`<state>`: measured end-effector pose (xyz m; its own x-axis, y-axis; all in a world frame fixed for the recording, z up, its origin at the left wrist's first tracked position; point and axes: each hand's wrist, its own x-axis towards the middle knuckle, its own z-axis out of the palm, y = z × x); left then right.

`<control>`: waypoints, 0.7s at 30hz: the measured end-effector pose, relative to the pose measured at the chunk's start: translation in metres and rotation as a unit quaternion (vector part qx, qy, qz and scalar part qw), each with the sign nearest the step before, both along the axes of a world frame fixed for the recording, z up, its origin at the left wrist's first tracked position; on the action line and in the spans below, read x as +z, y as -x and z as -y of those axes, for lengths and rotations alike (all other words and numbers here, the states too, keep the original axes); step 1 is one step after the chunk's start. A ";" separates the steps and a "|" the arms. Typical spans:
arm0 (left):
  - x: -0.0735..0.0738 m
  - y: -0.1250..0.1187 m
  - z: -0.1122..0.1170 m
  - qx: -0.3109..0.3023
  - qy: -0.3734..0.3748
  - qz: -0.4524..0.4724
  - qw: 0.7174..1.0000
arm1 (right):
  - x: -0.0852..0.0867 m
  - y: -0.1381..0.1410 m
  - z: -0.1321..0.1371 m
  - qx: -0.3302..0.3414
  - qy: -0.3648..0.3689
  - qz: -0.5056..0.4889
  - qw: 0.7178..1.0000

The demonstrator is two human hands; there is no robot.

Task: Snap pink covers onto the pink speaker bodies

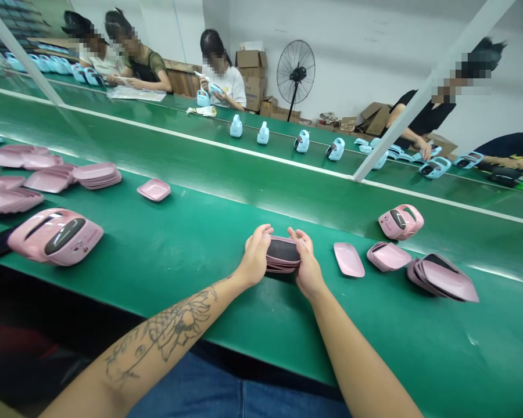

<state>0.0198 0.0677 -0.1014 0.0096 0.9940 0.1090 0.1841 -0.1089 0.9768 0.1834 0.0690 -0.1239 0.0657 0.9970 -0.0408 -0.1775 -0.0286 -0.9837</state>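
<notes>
My left hand (256,254) and my right hand (307,262) grip a small stack of pink plates (283,255) from both sides on the green belt (192,244). The top plate has a dark inner face. Both hands curl round the stack's ends. A single pink plate (348,259) lies just right of my right hand. Further right lie two more stacks of pink plates (387,256) (442,276) and a pink device (401,221).
A large pink device (56,235) rests at the left near edge. Several stacks of pink plates (96,174) and one loose pink tray (154,189) lie at the left. Blue devices (262,133) stand on the far belt, where several people sit working. A fan (295,72) and cardboard boxes stand behind.
</notes>
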 end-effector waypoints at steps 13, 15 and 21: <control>-0.023 0.008 0.007 -0.038 -0.013 0.063 0.997 | 0.002 0.001 0.005 -0.004 -0.003 0.060 0.998; -0.025 0.007 0.008 -0.039 -0.011 0.073 0.997 | 0.000 -0.001 0.004 -0.002 -0.001 0.056 0.998; -0.021 0.006 0.010 -0.039 -0.032 0.076 0.996 | -0.002 0.000 0.005 0.005 -0.013 0.019 1.000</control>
